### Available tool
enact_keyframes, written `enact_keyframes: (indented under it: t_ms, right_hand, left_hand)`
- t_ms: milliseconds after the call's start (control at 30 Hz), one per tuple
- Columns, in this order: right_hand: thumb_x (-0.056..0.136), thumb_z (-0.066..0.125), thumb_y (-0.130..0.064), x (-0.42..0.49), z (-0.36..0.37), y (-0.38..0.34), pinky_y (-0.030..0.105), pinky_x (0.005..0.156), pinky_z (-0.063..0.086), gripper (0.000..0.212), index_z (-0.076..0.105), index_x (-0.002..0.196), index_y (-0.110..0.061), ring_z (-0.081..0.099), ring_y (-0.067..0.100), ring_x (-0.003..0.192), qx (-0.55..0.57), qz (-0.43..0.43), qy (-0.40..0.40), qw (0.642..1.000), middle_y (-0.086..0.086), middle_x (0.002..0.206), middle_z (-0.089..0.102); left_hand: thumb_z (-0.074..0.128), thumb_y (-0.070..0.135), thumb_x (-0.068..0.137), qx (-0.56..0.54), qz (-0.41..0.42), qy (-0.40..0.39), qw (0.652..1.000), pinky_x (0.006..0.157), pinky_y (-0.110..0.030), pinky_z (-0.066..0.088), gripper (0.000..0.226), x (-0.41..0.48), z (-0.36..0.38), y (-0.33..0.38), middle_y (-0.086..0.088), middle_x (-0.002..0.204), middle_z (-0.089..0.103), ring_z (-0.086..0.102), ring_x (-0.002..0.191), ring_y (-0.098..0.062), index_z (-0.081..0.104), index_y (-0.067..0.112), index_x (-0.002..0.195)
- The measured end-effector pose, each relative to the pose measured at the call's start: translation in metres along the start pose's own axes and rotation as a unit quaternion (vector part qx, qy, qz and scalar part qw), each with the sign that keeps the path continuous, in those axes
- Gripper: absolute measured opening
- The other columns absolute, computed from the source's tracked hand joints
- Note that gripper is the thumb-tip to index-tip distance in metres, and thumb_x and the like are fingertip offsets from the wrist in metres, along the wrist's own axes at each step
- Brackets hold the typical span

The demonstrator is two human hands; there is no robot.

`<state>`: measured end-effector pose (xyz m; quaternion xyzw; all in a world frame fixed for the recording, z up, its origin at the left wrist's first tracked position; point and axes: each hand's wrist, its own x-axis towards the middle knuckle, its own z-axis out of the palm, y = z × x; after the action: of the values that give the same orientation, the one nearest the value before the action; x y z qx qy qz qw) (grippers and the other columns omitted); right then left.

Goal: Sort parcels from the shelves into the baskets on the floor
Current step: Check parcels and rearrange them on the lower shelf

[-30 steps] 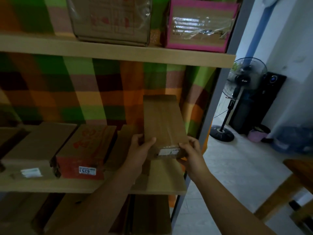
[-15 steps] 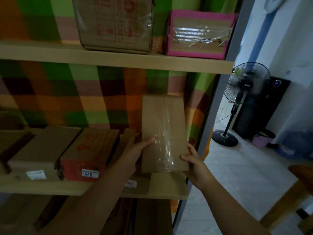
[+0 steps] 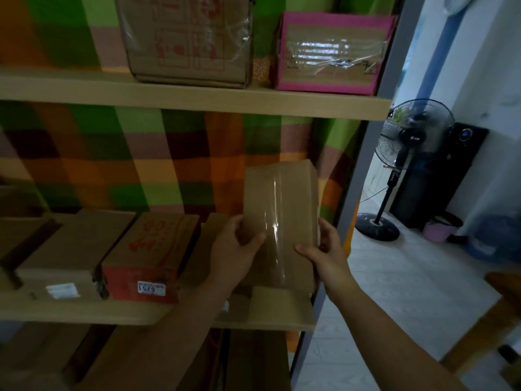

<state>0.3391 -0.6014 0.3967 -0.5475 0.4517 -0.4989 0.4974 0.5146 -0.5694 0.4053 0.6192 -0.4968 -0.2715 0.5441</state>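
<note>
brown box (image 3: pixel 186 38): top cut off | white label (image 3: pixel 62 290): unreadable | lower boxes (image 3: pixel 253 359): dim, cut off

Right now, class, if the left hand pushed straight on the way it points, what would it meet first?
The left hand grips the taped brown parcel, so that comes first; beyond it, probably the checked cloth, though depth is unclear.

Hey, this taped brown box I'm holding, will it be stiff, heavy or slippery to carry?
Probably stiff: the box shows flat faces and straight edges. Likely light, since the left hand and right hand hold it upright by its lower end alone. The glossy tape down its face may be slick; the bare cardboard should grip better.
</note>
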Motion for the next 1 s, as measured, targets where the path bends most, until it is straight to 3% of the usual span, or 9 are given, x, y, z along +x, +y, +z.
enact_keyframes:
  t_ms: [167, 267, 400, 500, 600, 700, 767, 833, 1000]
  right_hand:
    - [0.066, 0.083, -0.033, -0.007, 0.018, -0.006, 0.034, 0.096, 0.044, 0.098, 0.023, 0.143, -0.027, 0.044, 0.012, 0.115, -0.133, -0.098, 0.079, 0.983, -0.011, 0.123, 0.040]
    - [0.063, 0.082, -0.044, -0.011, 0.022, -0.007, 0.028, 0.094, 0.040, 0.102, 0.023, 0.144, -0.028, 0.039, 0.008, 0.113, -0.185, -0.103, 0.069, 0.975, -0.010, 0.122, 0.037]
    - [0.081, 0.069, -0.026, -0.012, 0.018, -0.014, 0.014, 0.077, 0.046, 0.059, 0.038, 0.131, -0.032, 0.050, 0.005, 0.106, -0.052, -0.056, -0.012, 0.997, -0.015, 0.116, 0.048]
    - [0.088, 0.060, -0.017, -0.004, 0.007, -0.015, 0.025, 0.080, 0.051, 0.027, 0.057, 0.113, -0.023, 0.060, 0.018, 0.107, 0.029, -0.027, -0.024, 0.999, -0.002, 0.112, 0.062]
    - [0.084, 0.064, -0.013, 0.003, 0.002, -0.014, 0.032, 0.079, 0.052, 0.019, 0.062, 0.101, -0.021, 0.063, 0.024, 0.105, 0.073, -0.007, -0.030, 0.997, 0.002, 0.107, 0.066]
    - [0.072, 0.074, -0.020, 0.009, -0.001, -0.015, 0.031, 0.075, 0.054, 0.043, 0.058, 0.112, -0.025, 0.065, 0.022, 0.102, 0.123, 0.010, -0.099, 0.987, 0.003, 0.111, 0.065]
    - [0.052, 0.084, -0.034, 0.014, -0.002, -0.016, 0.034, 0.082, 0.053, 0.089, 0.045, 0.131, -0.032, 0.061, 0.022, 0.109, 0.116, 0.018, -0.141, 0.983, 0.001, 0.123, 0.060]
    - [0.033, 0.090, -0.045, 0.017, -0.001, -0.016, 0.037, 0.088, 0.051, 0.122, 0.032, 0.140, -0.035, 0.058, 0.024, 0.115, 0.112, 0.027, -0.185, 0.976, 0.002, 0.129, 0.056]
    - [0.029, 0.088, -0.059, 0.018, 0.003, -0.015, 0.031, 0.074, 0.058, 0.117, 0.046, 0.131, -0.021, 0.069, 0.018, 0.097, 0.168, 0.060, -0.208, 0.962, 0.003, 0.106, 0.073]
  left_hand:
    - [0.068, 0.072, 0.051, -0.050, -0.065, -0.068, 0.994, 0.105, -0.046, 0.040, 0.110, -0.001, 0.017, 0.015, 0.002, 0.148, 0.033, 0.039, 0.132, -0.021, 0.023, 0.035, 0.144]
    - [0.068, 0.073, 0.042, -0.037, -0.074, -0.047, 0.995, 0.107, -0.049, 0.037, 0.124, 0.000, 0.020, 0.020, -0.002, 0.151, 0.023, 0.032, 0.136, -0.025, 0.011, 0.038, 0.147]
    - [0.078, 0.052, 0.063, -0.034, -0.067, -0.023, 0.997, 0.108, -0.048, 0.035, 0.113, 0.006, 0.017, 0.022, -0.003, 0.151, 0.018, 0.028, 0.137, -0.028, 0.006, 0.035, 0.149]
    - [0.079, 0.050, 0.062, -0.065, -0.079, -0.028, 0.994, 0.106, -0.048, 0.037, 0.110, 0.010, 0.013, 0.021, -0.002, 0.150, 0.022, 0.032, 0.135, -0.027, 0.011, 0.036, 0.148]
    - [0.080, 0.057, 0.051, -0.086, -0.076, -0.045, 0.992, 0.104, -0.051, 0.039, 0.115, 0.008, 0.011, 0.023, 0.000, 0.149, 0.028, 0.037, 0.132, -0.027, 0.016, 0.039, 0.146]
    - [0.079, 0.053, 0.054, -0.154, -0.084, -0.068, 0.982, 0.104, -0.050, 0.040, 0.108, 0.008, 0.006, 0.027, 0.000, 0.147, 0.035, 0.041, 0.130, -0.026, 0.022, 0.039, 0.144]
    - [0.076, 0.036, 0.070, -0.196, -0.085, -0.090, 0.973, 0.102, -0.045, 0.042, 0.089, 0.009, 0.002, 0.028, -0.001, 0.143, 0.041, 0.045, 0.126, -0.025, 0.027, 0.035, 0.144]
    - [0.077, 0.035, 0.068, -0.211, -0.091, -0.116, 0.966, 0.101, -0.043, 0.044, 0.088, 0.008, -0.002, 0.028, -0.002, 0.140, 0.045, 0.049, 0.123, -0.025, 0.031, 0.033, 0.143]
    - [0.070, 0.046, 0.059, -0.225, -0.098, -0.144, 0.959, 0.101, -0.047, 0.044, 0.084, 0.006, -0.014, 0.029, 0.002, 0.128, 0.057, 0.056, 0.114, -0.022, 0.042, 0.032, 0.137]
